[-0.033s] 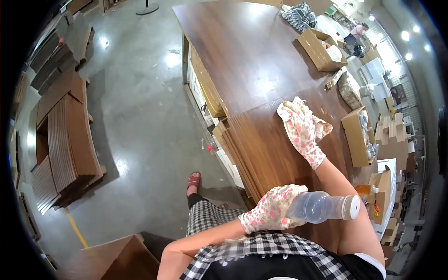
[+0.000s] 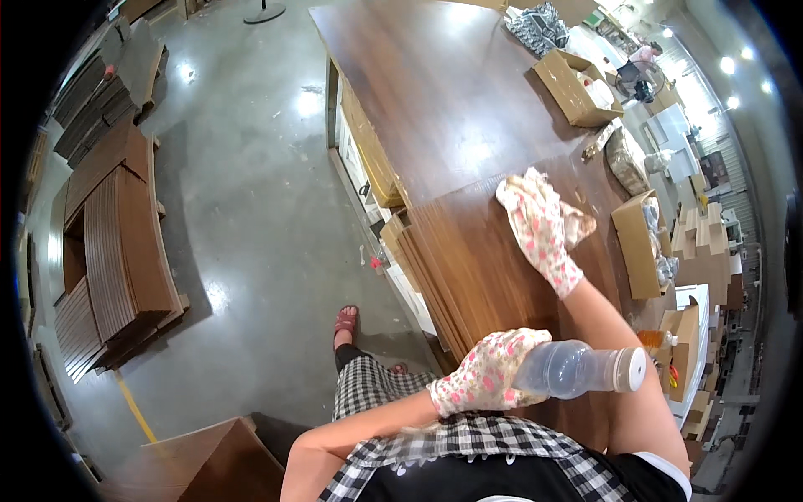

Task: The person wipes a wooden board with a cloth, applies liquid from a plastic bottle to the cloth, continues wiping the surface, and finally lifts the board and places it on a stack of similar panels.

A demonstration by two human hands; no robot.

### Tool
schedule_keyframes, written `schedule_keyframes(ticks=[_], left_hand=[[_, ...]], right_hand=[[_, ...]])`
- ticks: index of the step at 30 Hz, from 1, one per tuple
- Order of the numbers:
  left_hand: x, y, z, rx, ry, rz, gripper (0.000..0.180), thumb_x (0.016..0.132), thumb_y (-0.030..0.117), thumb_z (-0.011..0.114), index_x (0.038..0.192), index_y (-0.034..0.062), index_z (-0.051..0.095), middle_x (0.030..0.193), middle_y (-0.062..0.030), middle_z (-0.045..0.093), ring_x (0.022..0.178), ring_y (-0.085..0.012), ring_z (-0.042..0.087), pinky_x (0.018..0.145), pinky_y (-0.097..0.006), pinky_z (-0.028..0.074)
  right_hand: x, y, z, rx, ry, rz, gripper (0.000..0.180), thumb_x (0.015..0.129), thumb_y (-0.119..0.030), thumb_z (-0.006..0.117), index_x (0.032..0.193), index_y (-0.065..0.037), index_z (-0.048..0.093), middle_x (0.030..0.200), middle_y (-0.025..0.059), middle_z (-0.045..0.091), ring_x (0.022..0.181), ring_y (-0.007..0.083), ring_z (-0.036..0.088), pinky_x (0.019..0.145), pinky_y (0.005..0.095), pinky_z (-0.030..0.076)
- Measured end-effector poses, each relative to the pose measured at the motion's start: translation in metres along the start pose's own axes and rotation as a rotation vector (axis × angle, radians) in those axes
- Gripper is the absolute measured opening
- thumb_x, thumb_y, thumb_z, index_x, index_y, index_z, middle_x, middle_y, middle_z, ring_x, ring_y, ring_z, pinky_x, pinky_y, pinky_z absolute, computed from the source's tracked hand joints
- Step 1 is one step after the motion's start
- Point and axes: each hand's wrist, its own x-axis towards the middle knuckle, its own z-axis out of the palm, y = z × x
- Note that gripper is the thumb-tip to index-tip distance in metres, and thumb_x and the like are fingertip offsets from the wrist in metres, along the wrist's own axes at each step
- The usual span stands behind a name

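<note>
Only slightly shifted in the head view, the right hand (image 2: 535,230) and the cloth (image 2: 580,227) beneath it sit a touch farther toward the far end of the stack of brown boards (image 2: 473,259). The left hand (image 2: 489,372) and its clear bottle (image 2: 569,370) have hardly moved. For the work in hand that seems to mean little: both hands keep the same roles, one on the cloth and one on the bottle. The right hand, in a floral glove, lies on the stack's top board toward its far end, fingers together and spread over the cloth, which pokes out past the fingertips and to the right; how firmly they grip it is hidden. The left hand, gloved alike, has its fingers wrapped around the bottle's base at the stack's near end; the bottle lies almost level, its white cap (image 2: 629,370) pointing to the stack's right side. Beyond the stack's far end runs a glossy brown tabletop (image 2: 418,92). To the stack's right stands a cardboard box (image 2: 633,259) with plastic-wrapped items showing, and well apart on the stack's left a pile of folded cardboard (image 2: 113,251) rests on the floor (image 2: 251,217).
</note>
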Motion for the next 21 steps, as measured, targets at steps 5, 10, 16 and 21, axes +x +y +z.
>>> schedule_keyframes(ticks=[5,10,16,21], left_hand=[[-0.001,0.0,0.002,0.002,0.0,-0.038,0.076,0.066,0.035,0.086,0.126,0.0028,0.05,0.114,-0.0178,0.061,0.103,-0.0359,0.063,0.086,-0.042,0.05],[0.001,0.0,0.003,-0.045,0.001,-0.041,0.074,0.069,0.035,0.085,0.125,0.0032,0.05,0.111,-0.0175,0.062,0.1,-0.0357,0.063,0.085,-0.043,0.05],[-0.003,0.0,-0.002,-0.061,0.02,-0.029,0.073,0.07,0.037,0.084,0.125,0.0023,0.051,0.113,-0.0176,0.061,0.103,-0.0356,0.062,0.087,-0.043,0.05],[-0.001,0.001,0.002,-0.064,-0.01,-0.019,0.073,0.07,0.037,0.084,0.125,0.0022,0.051,0.112,-0.0173,0.062,0.102,-0.0354,0.062,0.087,-0.042,0.05]], right_hand=[[-0.004,0.009,0.002,-0.072,0.014,0.001,0.025,0.087,-0.009,0.062,0.11,-0.015,0.067,0.116,0.0059,0.065,0.114,0.0306,0.057,0.101,0.0434,0.042],[-0.032,0.027,-0.003,-0.173,-0.038,-0.06,0.027,0.088,-0.01,0.059,0.114,-0.016,0.066,0.117,0.0062,0.065,0.118,0.0281,0.055,0.104,0.0424,0.04],[0.0,-0.016,-0.002,-0.312,-0.377,-0.188,0.027,0.083,-0.01,0.057,0.109,-0.012,0.064,0.116,0.0063,0.064,0.111,0.0271,0.056,0.094,0.042,0.044],[0.01,-0.012,-0.008,0.148,0.013,-0.131,0.021,0.079,-0.004,0.06,0.095,-0.014,0.069,0.107,0.0056,0.067,0.104,0.0272,0.061,0.091,0.0417,0.047]])
